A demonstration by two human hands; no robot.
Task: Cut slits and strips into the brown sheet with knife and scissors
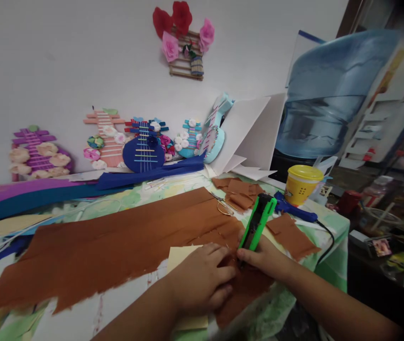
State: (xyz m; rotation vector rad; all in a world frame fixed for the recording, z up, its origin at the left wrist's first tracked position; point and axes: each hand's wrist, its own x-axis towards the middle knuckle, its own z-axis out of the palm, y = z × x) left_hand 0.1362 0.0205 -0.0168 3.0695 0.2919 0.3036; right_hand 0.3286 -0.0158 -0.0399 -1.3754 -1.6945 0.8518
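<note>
A long piece of brown cloth point(117, 241) with ragged edges lies across the table. My left hand point(205, 274) rests at its right end, fingers bent and pressed onto a gathered part; the fingertips are partly hidden in the folds. Beside it, my right hand point(262, 258) is wrapped around a green and black stapler point(257, 222), held upright with its lower end against the cloth. Under my left hand sits a pale yellow sheet point(184, 253). Small scissors point(225, 207) lie on the cloth just beyond my hands.
Brown scraps point(239, 192), a blue glue gun point(296, 208) with a black cord, and a yellow tub point(303, 182) stand right of my hands. Decorated paper instruments point(143, 154) lean on the wall. A large water bottle point(329, 94) rises behind the table's right end.
</note>
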